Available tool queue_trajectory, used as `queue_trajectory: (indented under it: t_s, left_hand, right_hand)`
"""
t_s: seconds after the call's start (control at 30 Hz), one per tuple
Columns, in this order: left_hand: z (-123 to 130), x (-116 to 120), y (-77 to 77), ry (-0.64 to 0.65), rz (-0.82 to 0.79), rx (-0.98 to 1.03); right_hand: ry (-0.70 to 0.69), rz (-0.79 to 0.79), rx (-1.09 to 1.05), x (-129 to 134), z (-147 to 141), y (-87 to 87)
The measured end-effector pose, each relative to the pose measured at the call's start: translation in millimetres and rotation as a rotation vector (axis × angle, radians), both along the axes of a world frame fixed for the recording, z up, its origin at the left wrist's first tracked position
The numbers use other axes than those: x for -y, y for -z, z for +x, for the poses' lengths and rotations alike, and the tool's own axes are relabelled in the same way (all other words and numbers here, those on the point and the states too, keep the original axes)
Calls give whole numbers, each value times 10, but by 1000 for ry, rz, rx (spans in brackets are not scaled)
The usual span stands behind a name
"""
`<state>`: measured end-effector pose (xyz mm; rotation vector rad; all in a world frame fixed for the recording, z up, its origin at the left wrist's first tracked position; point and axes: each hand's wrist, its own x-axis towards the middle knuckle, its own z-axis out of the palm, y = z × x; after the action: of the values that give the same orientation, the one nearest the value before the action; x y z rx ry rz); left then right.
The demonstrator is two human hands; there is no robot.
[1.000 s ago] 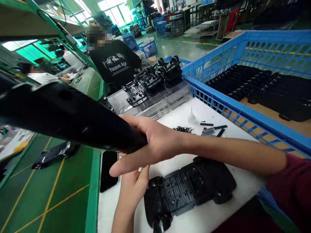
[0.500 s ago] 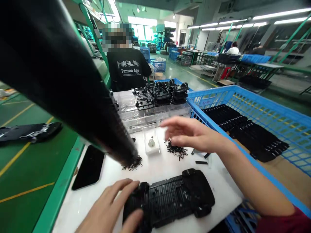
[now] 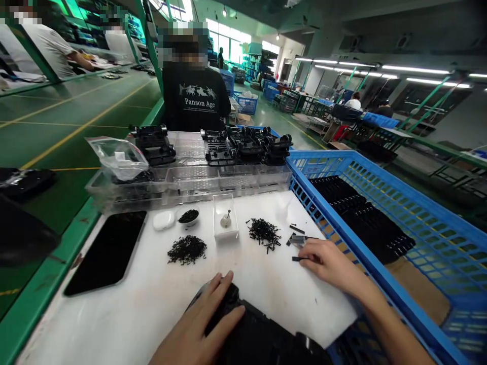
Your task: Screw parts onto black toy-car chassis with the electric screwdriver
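My left hand (image 3: 198, 324) lies at the bottom of the view, its fingers spread over the edge of a black moulded plastic part (image 3: 262, 339), which is mostly cut off by the frame. My right hand (image 3: 329, 264) rests on the white work surface (image 3: 125, 314) with its fingertips at a small black strip (image 3: 299, 258). Beside it lie small metal clips (image 3: 297, 240). Loose black screws form a pile (image 3: 264, 234) and a second pile (image 3: 186, 249). Between them stands a small clear box (image 3: 225, 218) holding a small part.
A black phone (image 3: 105, 252), a white round case (image 3: 163, 220) and a small bowl of screws (image 3: 188, 217) lie on the surface. Black parts sit on clear trays (image 3: 190, 182) behind. A blue crate (image 3: 380, 213) of black parts stands right. A co-worker (image 3: 194, 99) stands opposite.
The view has swung and the large black object has left the foreground, leaving only a dark shape at the left edge. My right hand has dropped to the strips and clips, and my left stays on the black part.
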<state>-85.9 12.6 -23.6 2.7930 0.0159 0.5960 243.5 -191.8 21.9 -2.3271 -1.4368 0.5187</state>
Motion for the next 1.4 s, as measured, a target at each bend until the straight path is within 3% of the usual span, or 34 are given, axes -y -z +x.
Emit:
queue_trajectory:
  t_s: [0.23,0.33,0.4,0.57,0.7,0.83,1.0,1.27,1.4]
  left_hand:
    - [533,133,-584,232,-71,-301]
    - [631,241,-715,374,-138,-316]
    - [607,307,-703,309,-185,-234]
    - [402,406,-400,-124,-309,-132]
    - [326,546,-128,-317,-379,-46]
    - [333,668,3,-465,-465,20]
    - [341,644,29,-509,-581,3]
    - [385,517,-193,-407,-793,-76]
    - [390,503,-208,-402,-817,-108]
  right_hand:
    - [-126,115,-56,-216,-162,-164]
    - [-153,209,-157,-419,-310,-207]
    - [-200,263,-208,-570,-394,-212]
    - [-345,268,-269,-777,-531,-145]
    - [-343,215,-329,-746,-585,-29]
    - [-305,232,-384,-758,-598,38]
    - [-349,187,-410,-833,-640,10]
    - [-348,179,-438,-827,-707,27]
    - [-331,216,-454,-827,-699,59]
